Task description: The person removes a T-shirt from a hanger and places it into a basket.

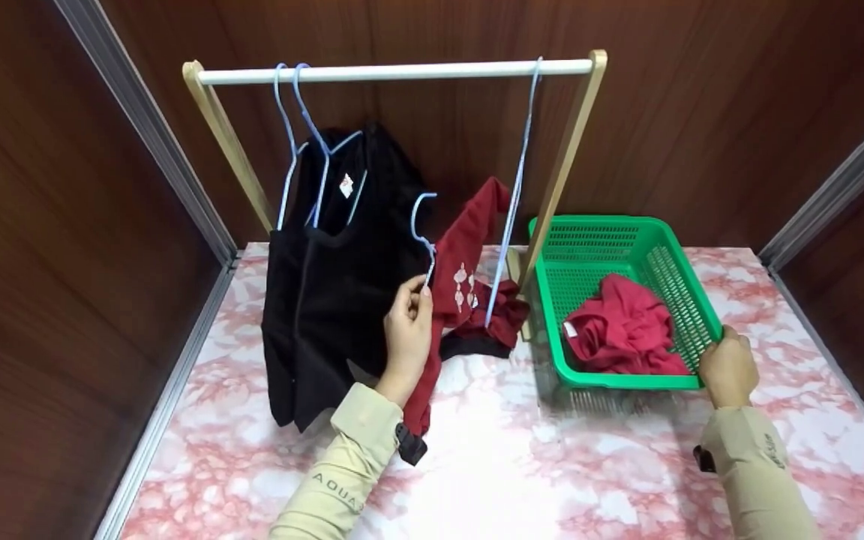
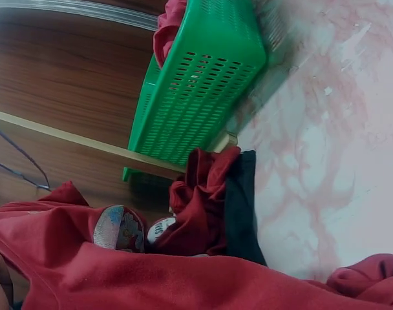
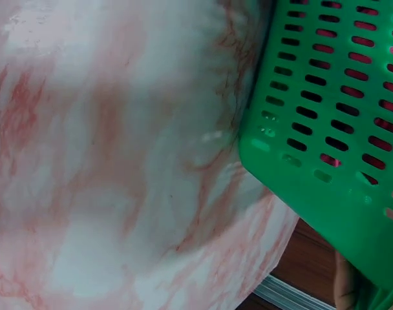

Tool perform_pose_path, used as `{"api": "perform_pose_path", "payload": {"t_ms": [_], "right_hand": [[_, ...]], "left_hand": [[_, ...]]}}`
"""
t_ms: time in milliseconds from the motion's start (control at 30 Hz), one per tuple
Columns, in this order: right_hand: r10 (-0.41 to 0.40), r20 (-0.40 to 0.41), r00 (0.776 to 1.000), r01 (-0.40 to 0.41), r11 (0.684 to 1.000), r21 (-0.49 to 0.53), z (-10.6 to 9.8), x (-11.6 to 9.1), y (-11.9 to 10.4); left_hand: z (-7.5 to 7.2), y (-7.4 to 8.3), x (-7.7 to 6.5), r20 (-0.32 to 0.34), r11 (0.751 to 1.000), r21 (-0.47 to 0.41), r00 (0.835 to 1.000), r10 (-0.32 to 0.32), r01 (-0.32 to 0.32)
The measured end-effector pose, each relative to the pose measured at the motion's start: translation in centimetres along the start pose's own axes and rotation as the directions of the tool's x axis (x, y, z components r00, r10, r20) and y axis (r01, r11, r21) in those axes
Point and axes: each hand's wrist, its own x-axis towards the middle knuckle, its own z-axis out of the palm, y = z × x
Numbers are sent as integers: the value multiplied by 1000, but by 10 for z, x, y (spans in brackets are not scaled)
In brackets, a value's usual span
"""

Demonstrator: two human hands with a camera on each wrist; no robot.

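Note:
My left hand (image 1: 409,330) pinches a light blue hanger (image 1: 415,225) just below its hook, off the bar. A dark red garment (image 1: 448,281) with a pale print hangs from that hanger; in the left wrist view the red cloth (image 2: 138,278) spreads across the bottom. On the right, my right hand (image 1: 730,367) grips the near right corner of a green basket (image 1: 627,381). Crumpled red cloth (image 1: 623,326) with a white tag lies inside. The basket's slotted wall (image 3: 313,187) fills the right side of the right wrist view, with fingers partly hidden behind it.
A rack with a white bar (image 1: 402,73) and wooden legs (image 1: 563,172) stands at the back. Black garments (image 1: 342,292) hang on its left; a bare hanger (image 1: 518,187) hangs at its right. A crumpled dark red piece (image 2: 206,200) with a black band lies by the right leg.

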Motion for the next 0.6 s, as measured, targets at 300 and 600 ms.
{"api": "perform_pose_path", "payload": {"t_ms": [300,600], "right_hand": [[-351,-313,883,420,887,190,9,-18,-52],[-699,-160,696,714,652,254,32,-61,-142]], "left_hand": [[-2,-8,-2,41,1000,22,999,-12,11],[-2,-13,-6,50,999,53,999,-13,11]]}}
